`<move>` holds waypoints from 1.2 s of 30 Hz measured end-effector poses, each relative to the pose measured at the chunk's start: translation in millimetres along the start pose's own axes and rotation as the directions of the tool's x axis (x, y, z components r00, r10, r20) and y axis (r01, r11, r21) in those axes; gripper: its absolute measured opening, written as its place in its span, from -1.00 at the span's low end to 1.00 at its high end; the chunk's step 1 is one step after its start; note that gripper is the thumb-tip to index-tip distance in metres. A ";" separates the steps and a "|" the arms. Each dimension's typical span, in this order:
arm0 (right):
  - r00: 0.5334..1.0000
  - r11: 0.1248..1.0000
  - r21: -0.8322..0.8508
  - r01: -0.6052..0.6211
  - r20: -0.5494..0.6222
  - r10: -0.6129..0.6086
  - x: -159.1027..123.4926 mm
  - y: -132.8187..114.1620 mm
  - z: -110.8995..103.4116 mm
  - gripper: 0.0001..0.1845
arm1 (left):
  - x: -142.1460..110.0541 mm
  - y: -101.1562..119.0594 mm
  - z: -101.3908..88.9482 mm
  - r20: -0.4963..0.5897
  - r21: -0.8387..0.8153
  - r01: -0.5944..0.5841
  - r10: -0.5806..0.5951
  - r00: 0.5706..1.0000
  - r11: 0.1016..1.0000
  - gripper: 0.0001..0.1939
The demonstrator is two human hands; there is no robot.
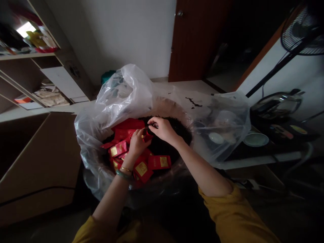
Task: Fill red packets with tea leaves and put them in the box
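Observation:
My left hand (136, 144) is closed around a small red packet (147, 137), holding its mouth upward above the tub. Against that mouth, my right hand (165, 130) has its fingers pinched on a few dark dried leaves that look like tea. More loose dark leaves (181, 131) fill the round tub below, mostly on the right. Several red packets with gold labels (159, 162) lie on the leaves at the left and front, beside and under my left hand. Clear plastic sheeting (134, 82) lines the tub and spills over its rim.
A cardboard box (48, 162) stands at the left, below a shelf unit (64, 81). On the right are a glass kettle (280, 104), a green-tinted bowl (255, 138) and a standing fan (305, 30). Scattered leaves (194, 102) lie on the plastic behind the tub.

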State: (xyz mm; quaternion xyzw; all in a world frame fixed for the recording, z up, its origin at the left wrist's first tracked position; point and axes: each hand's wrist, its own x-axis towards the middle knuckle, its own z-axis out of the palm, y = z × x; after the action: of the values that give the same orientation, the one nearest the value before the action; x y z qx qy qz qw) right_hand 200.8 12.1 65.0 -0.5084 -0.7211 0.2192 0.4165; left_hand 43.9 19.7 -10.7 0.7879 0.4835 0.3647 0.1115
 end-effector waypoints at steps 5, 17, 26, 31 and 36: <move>0.996 0.993 0.099 -0.068 0.055 0.063 2.8 -0.7 1.7 -0.70 | -0.3 -2.8 -3.8 -0.053 0.014 0.023 -0.023 0.998 1.000 -0.48; 0.982 0.996 -0.077 0.044 0.184 -0.030 3.0 -6.1 1.3 -0.66 | -4.1 -8.2 -11.6 -0.100 -0.070 0.033 -0.040 0.994 0.997 -0.24; 0.929 0.983 -0.182 0.033 0.367 0.037 3.1 -4.2 4.9 -0.86 | -6.4 -15.3 -8.9 -0.057 -0.063 0.033 -0.036 0.998 0.998 -0.50; 0.958 0.978 0.094 -0.188 0.237 0.162 8.7 -1.8 2.7 -0.91 | -7.3 -20.5 -9.8 -0.058 -0.099 0.077 -0.083 0.995 0.992 -0.49; 0.978 0.913 0.351 -0.207 0.072 0.194 13.0 1.1 6.5 -0.85 | -7.6 -19.7 -12.8 -0.115 -0.131 0.099 -0.114 0.987 0.986 -0.50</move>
State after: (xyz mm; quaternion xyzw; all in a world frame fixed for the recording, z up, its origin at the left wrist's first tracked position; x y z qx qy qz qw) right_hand 194.3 25.1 65.5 -0.4914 -0.6208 0.3969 0.4643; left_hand 19.7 21.1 -15.6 0.7286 0.5070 0.4352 0.1504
